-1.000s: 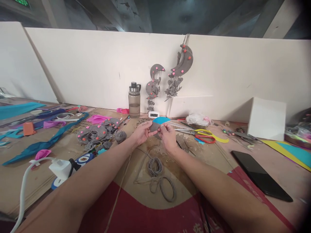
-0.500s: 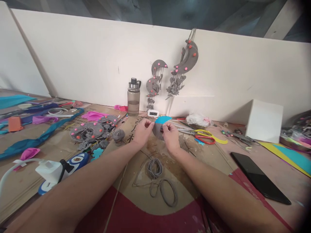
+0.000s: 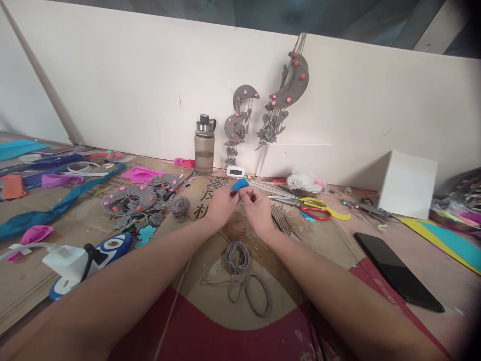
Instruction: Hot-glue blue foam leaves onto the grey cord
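Over the middle of the cardboard, my left hand (image 3: 222, 204) is closed on a small blue-and-grey craft piece (image 3: 240, 184), thin and felt-like, of which only a curved blue part shows between the fingers. My right hand (image 3: 256, 206) pinches at the same piece from the other side, thumb and forefinger together. The fingers hide most of it. Nearer to me, between my forearms, lie a coil of grey cord (image 3: 236, 257) and a looser loop of cord (image 3: 258, 296). A ball of grey yarn (image 3: 180, 206) sits left of my left hand.
Scissors (image 3: 315, 209) with red and yellow handles lie right of my hands. A water bottle (image 3: 205, 148) and a small digital clock (image 3: 235, 172) stand behind. Grey crescent hangings (image 3: 293, 85) hang on the white board. A phone (image 3: 398, 271) lies right, a power strip (image 3: 112, 245) left.
The craft piece has turned or bent, so its grey face no longer shows and less blue is visible. My hands have drawn closer together around it. The whole view has shifted slightly.
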The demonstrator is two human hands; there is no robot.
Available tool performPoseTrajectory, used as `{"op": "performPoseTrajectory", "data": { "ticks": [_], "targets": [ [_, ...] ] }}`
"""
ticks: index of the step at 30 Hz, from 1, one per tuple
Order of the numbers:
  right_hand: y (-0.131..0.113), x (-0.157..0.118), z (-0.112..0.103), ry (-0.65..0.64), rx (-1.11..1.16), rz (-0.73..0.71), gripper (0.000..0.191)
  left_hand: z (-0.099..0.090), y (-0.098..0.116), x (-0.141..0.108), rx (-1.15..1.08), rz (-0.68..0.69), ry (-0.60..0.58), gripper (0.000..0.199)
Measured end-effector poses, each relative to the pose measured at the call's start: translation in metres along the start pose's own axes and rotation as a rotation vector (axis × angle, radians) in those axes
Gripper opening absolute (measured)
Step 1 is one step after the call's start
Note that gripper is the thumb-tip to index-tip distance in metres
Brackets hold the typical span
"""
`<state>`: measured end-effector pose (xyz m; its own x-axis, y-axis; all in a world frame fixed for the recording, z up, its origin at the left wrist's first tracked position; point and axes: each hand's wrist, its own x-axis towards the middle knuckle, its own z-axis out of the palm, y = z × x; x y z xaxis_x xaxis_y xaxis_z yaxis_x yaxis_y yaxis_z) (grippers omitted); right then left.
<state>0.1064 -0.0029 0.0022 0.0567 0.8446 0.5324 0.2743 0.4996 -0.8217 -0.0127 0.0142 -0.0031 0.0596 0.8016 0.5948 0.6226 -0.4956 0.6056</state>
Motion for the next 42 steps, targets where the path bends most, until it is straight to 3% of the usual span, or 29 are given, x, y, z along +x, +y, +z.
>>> {"op": "performPoseTrajectory", "data": {
  "ticks": [8,14,17,29,36,42],
  "targets": [
    [0.003,0.002,-0.005,0.051,-0.075,0.002,0.011,-0.006,0.005,0.004,-0.374,-0.301,-0.071,0.024],
    [0.007,0.005,-0.005,0.015,-0.095,0.015,0.01,0.001,0.0,0.007,-0.969,-0.487,-0.058,0.021],
    [0.007,0.006,-0.006,0.016,-0.082,0.018,0.01,0.002,0.0,0.007,-1.131,-0.519,-0.05,0.026],
    [0.007,0.01,-0.011,0.023,-0.066,0.029,0.014,-0.005,0.004,0.009,-1.128,-0.455,-0.095,0.021],
    [-0.008,0.013,-0.011,-0.095,-0.055,0.06,0.019,-0.013,-0.011,0.022,-1.151,-0.514,0.168,0.016],
    [-0.05,0.017,-0.025,-0.296,0.022,0.09,0.022,-0.022,-0.028,0.029,-1.243,-0.533,0.325,0.012]
  ]
}}
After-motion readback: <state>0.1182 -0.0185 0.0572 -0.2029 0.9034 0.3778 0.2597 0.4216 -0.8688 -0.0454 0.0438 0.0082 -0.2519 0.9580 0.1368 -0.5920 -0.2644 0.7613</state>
